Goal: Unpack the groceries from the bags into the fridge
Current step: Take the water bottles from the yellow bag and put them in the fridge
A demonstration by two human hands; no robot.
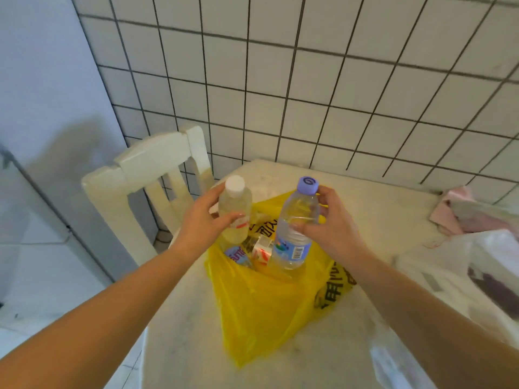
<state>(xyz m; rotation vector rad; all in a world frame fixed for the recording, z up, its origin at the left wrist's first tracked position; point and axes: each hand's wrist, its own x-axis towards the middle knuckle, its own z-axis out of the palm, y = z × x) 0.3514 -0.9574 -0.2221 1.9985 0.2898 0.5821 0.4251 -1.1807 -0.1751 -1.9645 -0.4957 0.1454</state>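
1. Nearest me, my two bare forearms reach forward over the pale marble-look table top (379, 197), where the crumpled yellow plastic shopping bag (261, 310) lies open with its mouth toward the wall.
2. My left hand (203, 220) has fingers and thumb curled round the small clear bottle with a white cap and pale yellowish liquid (235, 211), gripping it mid-body, upright, just above the bag's mouth.
3. My right hand (327, 223) grasps the clear plastic water bottle with a purple cap (296, 228) near its shoulder, thumb in front and fingers behind; the bottle tilts, its base still over the bag opening.
4. Inside the bag, below both bottles, I see a small carton with red and orange print (261, 251) and a blue-labelled package (237, 255); more groceries remain to be unpacked.
5. To do this step well, I judge both bottles should lift straight up until their bases pass the bag's rim, so the thin plastic does not catch and drag the bag off the table.
6. The grips look secure; I would keep the bottles upright while turning toward the fridge, which I cannot see here.
7. To the right lie a white plastic bag (477, 265) and a pinkish bag (460, 209).
8. Farther off stand a cream wooden chair (146, 164) and the white tiled wall (309, 80).
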